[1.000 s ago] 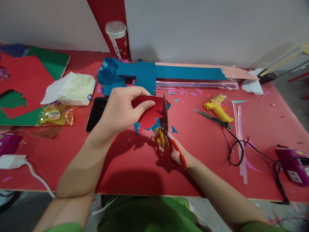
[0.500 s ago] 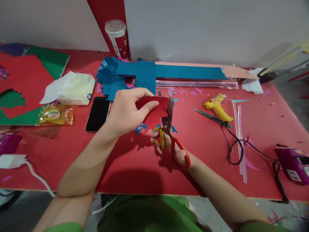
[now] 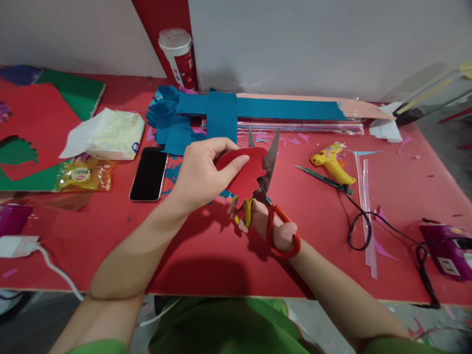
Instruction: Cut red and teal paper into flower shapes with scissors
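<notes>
One letter W was about all I could read on the red-and-white cup [image 3: 177, 56] at the back; the label on the yellow wrapper [image 3: 83, 176] and the blue logo on the tissue pack [image 3: 118, 135] were too blurry. Left hand [image 3: 206, 169] had the red paper [image 3: 249, 169] pinched snugly, thumb on top, up off the table [image 3: 313, 275] in front of the body. Right hand [image 3: 261, 216] came in from below, fingers hooked in the yellow loop of the scissors [image 3: 263, 189] and thumb through the red one, spread so the blades gaped wide around the paper's jagged right edge. Phone [image 3: 148, 174] sat near the left wrist, blue strips [image 3: 221, 115] just past the knuckles. Decent bare tabletop toward the near edge and over to the glue gun [image 3: 334, 164].
</notes>
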`<act>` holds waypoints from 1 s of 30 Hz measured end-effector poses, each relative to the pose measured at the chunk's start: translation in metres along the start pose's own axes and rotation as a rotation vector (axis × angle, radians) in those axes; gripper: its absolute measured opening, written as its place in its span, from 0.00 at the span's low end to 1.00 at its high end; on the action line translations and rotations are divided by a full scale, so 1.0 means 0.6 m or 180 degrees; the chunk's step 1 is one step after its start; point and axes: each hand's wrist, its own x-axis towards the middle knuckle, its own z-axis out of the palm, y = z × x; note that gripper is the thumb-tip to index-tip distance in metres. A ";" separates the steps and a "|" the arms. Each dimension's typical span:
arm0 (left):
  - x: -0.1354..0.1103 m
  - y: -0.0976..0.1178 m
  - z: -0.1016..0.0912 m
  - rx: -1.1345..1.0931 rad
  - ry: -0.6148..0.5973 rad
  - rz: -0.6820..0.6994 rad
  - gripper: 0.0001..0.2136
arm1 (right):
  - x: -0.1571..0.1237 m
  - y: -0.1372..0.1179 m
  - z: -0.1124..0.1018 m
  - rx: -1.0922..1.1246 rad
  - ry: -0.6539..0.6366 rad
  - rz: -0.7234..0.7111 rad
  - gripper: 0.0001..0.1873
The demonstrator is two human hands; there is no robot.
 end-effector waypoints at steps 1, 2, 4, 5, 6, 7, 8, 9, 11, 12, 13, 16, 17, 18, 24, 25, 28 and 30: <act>-0.001 0.000 0.003 -0.0049 0.0028 -0.0063 0.06 | 0.002 -0.004 0.002 -0.0001 -0.0010 -0.0017 0.38; -0.003 0.000 0.006 -0.0089 0.0058 -0.0110 0.06 | 0.003 -0.008 0.004 0.0004 -0.0020 -0.0024 0.37; -0.005 -0.001 0.013 -0.0157 0.0112 -0.0152 0.06 | 0.006 -0.012 0.007 0.0046 0.0018 -0.0011 0.37; -0.006 -0.002 0.016 -0.0190 0.0123 -0.0165 0.06 | 0.007 -0.013 0.008 0.0072 0.0051 0.0017 0.38; -0.007 -0.004 0.019 -0.0223 0.0139 -0.0184 0.07 | 0.008 -0.013 0.010 0.0103 0.0092 0.0038 0.39; -0.008 -0.005 0.023 -0.0257 0.0153 -0.0217 0.07 | 0.009 -0.013 0.010 0.0131 0.0129 0.0059 0.40; -0.009 -0.006 0.026 -0.0289 0.0170 -0.0253 0.07 | 0.009 -0.011 0.011 0.0154 0.0157 0.0066 0.40; -0.010 -0.007 0.029 -0.0316 0.0189 -0.0284 0.07 | 0.009 -0.009 0.012 0.0172 0.0184 0.0055 0.41; -0.012 -0.008 0.035 -0.0389 0.0220 -0.0329 0.07 | 0.009 -0.005 0.012 0.0190 0.0247 -0.0005 0.42; -0.013 -0.009 0.038 -0.0445 0.0223 -0.0349 0.07 | 0.009 -0.003 0.013 0.0193 0.0281 -0.0045 0.42; -0.015 -0.009 0.040 -0.0510 0.0213 -0.0373 0.07 | 0.009 -0.001 0.013 0.0190 0.0315 -0.0085 0.42; -0.019 -0.009 0.048 -0.0682 0.0220 -0.0487 0.07 | 0.009 0.002 0.015 0.0133 0.0408 -0.0146 0.42; -0.020 -0.009 0.050 -0.0734 0.0233 -0.0533 0.07 | 0.009 0.002 0.016 0.0096 0.0440 -0.0128 0.42; -0.022 -0.009 0.053 -0.0788 0.0247 -0.0580 0.07 | 0.009 0.003 0.017 0.0056 0.0490 -0.0107 0.42; -0.030 -0.007 0.066 -0.1119 0.0407 -0.0835 0.08 | 0.011 0.002 0.024 -0.0085 0.0853 0.0066 0.42; -0.032 -0.007 0.068 -0.1144 0.0416 -0.0875 0.08 | 0.011 0.001 0.026 -0.0044 0.0892 0.0056 0.42; -0.035 -0.008 0.072 -0.1161 0.0375 -0.0913 0.09 | 0.011 0.000 0.028 0.0109 0.0879 0.0045 0.40; -0.036 -0.009 0.073 -0.1015 0.0363 -0.0830 0.10 | 0.011 -0.001 0.027 0.0154 0.0807 0.0082 0.39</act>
